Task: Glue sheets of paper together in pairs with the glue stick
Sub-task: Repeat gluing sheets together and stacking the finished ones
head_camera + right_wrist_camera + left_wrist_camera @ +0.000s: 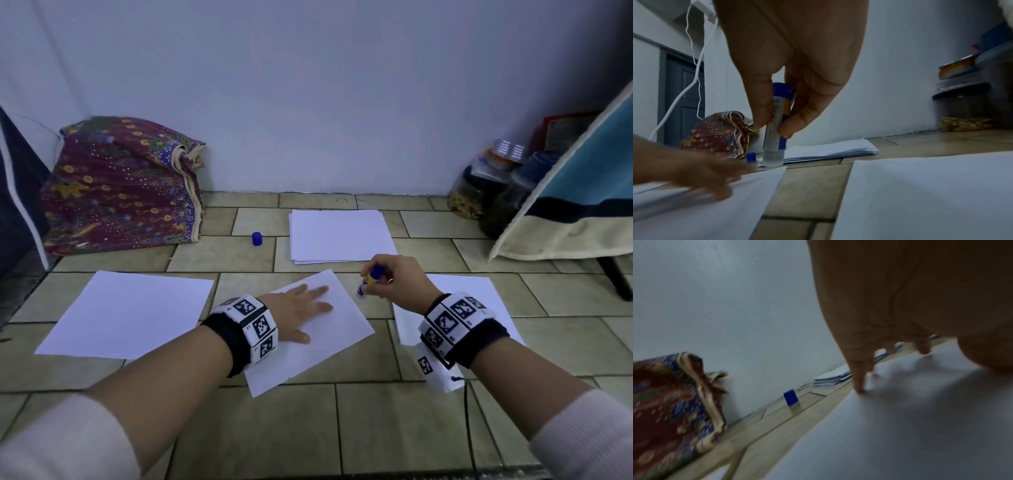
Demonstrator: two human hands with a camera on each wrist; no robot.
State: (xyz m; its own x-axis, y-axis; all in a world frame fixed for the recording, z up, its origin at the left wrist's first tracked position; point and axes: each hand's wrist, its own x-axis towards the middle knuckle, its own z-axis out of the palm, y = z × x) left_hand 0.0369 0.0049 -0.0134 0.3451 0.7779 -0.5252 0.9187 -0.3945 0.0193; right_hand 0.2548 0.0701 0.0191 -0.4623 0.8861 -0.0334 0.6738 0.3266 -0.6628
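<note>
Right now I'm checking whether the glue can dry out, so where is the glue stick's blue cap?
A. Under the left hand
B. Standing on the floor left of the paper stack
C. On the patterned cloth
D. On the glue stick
B: the cap stands alone on the floor tiles, left of the paper stack, while the right hand holds the uncapped glue stick.

Two bare forearms emerge from cream ribbed sleeves (58, 442) pushed back toward the elbows. Each wrist carries a black fabric strap (229, 339) topped by a band of white blocks (255, 325) printed with black-and-white square markers. On the right wrist, a white box (435, 371) with another marker hangs below, trailing a thin black cable (467, 425).
</note>
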